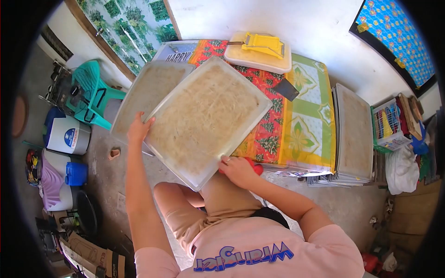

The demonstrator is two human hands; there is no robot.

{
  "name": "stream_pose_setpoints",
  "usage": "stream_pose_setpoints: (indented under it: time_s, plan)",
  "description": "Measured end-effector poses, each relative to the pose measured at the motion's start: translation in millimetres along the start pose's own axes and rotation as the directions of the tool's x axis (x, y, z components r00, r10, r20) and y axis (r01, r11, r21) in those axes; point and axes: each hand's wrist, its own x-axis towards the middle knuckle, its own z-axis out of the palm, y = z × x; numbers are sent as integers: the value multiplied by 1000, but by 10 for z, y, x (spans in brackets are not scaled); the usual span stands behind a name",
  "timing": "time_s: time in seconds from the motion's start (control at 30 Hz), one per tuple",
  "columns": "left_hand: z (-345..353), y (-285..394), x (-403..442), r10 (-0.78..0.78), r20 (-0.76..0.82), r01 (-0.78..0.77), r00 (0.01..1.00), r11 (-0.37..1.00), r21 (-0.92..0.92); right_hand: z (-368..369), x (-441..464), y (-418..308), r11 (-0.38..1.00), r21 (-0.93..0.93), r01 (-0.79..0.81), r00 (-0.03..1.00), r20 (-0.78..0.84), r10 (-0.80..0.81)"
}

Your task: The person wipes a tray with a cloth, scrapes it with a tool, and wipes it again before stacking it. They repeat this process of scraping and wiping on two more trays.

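A shallow rectangular tray with a thin pale brown layer over its face lies tilted between my hands, its near corner above my lap. My left hand grips its left edge, thumb on the upper side. At the lower right edge, my right hand is closed around a red object that shows on both sides of the fingers; its full shape is hidden. The fingertips of that hand touch the tray's rim. Partly beneath this tray, to the left, is another similar tray.
Both trays overlap a table with a patterned cloth. At its back, a yellow slicer-like device sits on a white tub. A dark flat square lies nearby. Stacked trays stand right; a green chair stands left.
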Motion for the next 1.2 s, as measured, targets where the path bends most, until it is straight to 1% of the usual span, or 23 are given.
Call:
stream_pose_setpoints:
  time_s: [0.03,0.13,0.23,0.33,0.43,0.53,0.6,0.67,0.73,0.83,0.87,0.9,0.93,0.97,1.0,1.03,1.07,1.17,1.2]
  plan:
    - [70,-9,77,14,-13,-14,1000,1000,7,51,71,-57,1000,-1,31,999,-17,-31]
    - [291,-55,248,24,-44,-24,999,1000,-2,111,262,-287,998,-65,-11,998,60,15]
    - [514,-71,419,-41,0,41,999,999,21,163,381,-526,997,-73,-1,998,67,6]
    - [583,76,480,-86,11,85,996,995,45,447,518,-649,996,-82,39,998,58,-34]
    - [449,403,269,-12,-49,20,999,988,155,319,583,-629,971,222,-92,993,87,74]
    - [461,622,-63,121,-180,-106,976,990,93,-106,560,-427,837,473,-275,960,91,264]
    - [412,756,-618,246,-232,-231,941,969,91,-408,553,-201,802,465,-375,912,28,410]
    - [376,816,-1212,297,-288,-283,910,955,87,-646,536,66,763,524,-379,845,-140,516]
    - [482,798,-1696,107,-368,-129,924,991,-35,-728,523,314,758,532,-377,766,-281,578]
    - [810,528,-2159,-175,-434,48,884,957,-287,-533,555,497,806,449,-385,722,-397,566]
    - [926,456,-2242,-296,-308,89,904,835,-544,-457,559,465,782,465,-415,755,-303,581]
    - [1029,390,-2321,-379,-156,138,912,644,-753,-337,559,420,835,376,-402,811,-277,515]
    - [1023,394,-2379,-415,6,188,910,400,-897,-186,564,362,882,286,-375,861,-244,446]
    - [1008,398,-2422,-415,123,257,902,285,-923,-46,572,281,921,195,-338,903,-208,375]
    - [905,495,-2422,-397,237,324,887,169,-931,65,571,156,948,187,-258,946,-149,287]
    - [846,569,-2409,-360,345,389,867,55,-920,178,557,-12,970,180,-160,971,-151,188]
    - [859,592,-2393,-396,306,370,866,95,-924,269,540,-166,983,171,-65,984,-154,92]
    - [714,466,-2379,-335,367,427,868,126,-895,269,529,-434,977,208,41,974,-227,7]
    - [648,422,-2368,-338,371,447,865,179,-877,251,512,-361,968,250,31,982,-188,17]
